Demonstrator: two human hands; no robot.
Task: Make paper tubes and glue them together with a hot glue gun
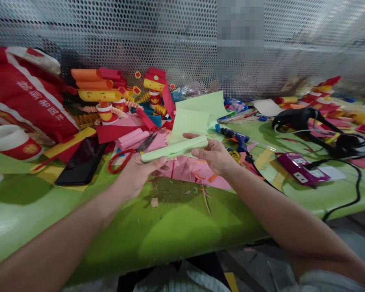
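Observation:
Between my two hands a light green paper roll (pixel 174 149) is held level above the table. My left hand (pixel 140 172) is closed around its left end. At the other end, my right hand (pixel 214 156) grips the roll between thumb and fingers. Behind it lie light green sheets (pixel 190 121), one tilted up. Red-handled scissors (pixel 121 160) rest just beyond my left hand, beside a pink paper roll (pixel 134 138). Under the green roll spreads pink paper (pixel 185 168) with small orange and red scraps.
Paper-cup figures (pixel 106 113) stand at the back left, near a red bag (pixel 30 93). A black phone (pixel 81 161) and a paper cup (pixel 16 142) lie left. On the right are a blue glue gun (pixel 235 138), a purple power strip (pixel 302 168) and black cords.

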